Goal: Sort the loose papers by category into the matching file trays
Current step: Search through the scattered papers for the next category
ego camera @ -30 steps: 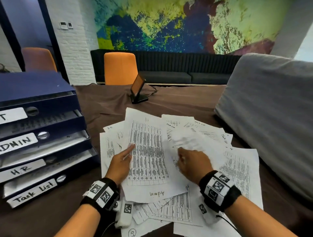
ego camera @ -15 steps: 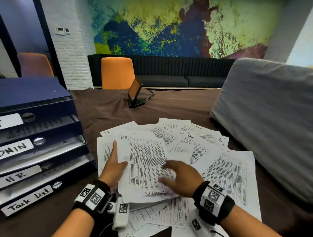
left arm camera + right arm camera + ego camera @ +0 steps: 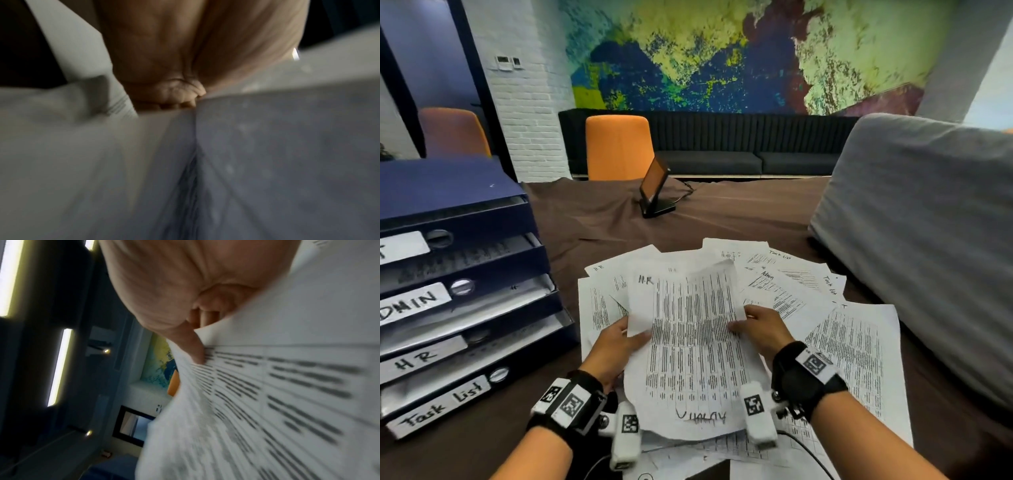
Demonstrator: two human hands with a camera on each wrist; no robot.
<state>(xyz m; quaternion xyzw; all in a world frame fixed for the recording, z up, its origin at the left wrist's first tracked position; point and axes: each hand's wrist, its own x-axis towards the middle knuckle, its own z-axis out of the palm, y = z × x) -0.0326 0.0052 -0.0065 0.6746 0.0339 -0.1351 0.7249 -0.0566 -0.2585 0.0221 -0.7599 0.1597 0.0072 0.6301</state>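
Both hands are pinching the printed sheet [image 3: 693, 335] by its edges, left hand [image 3: 616, 346] and right hand [image 3: 763, 329], lifted over the scattered papers [image 3: 859, 346] beside the labelled file trays [image 3: 465, 308].

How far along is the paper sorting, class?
Done: the HR tray and the trays around it already show sheets inside. In hand: the left hand and right hand grip a sheet marked HR, raised off the pile. Left: many loose papers, marked Admin and Task List, on the table.
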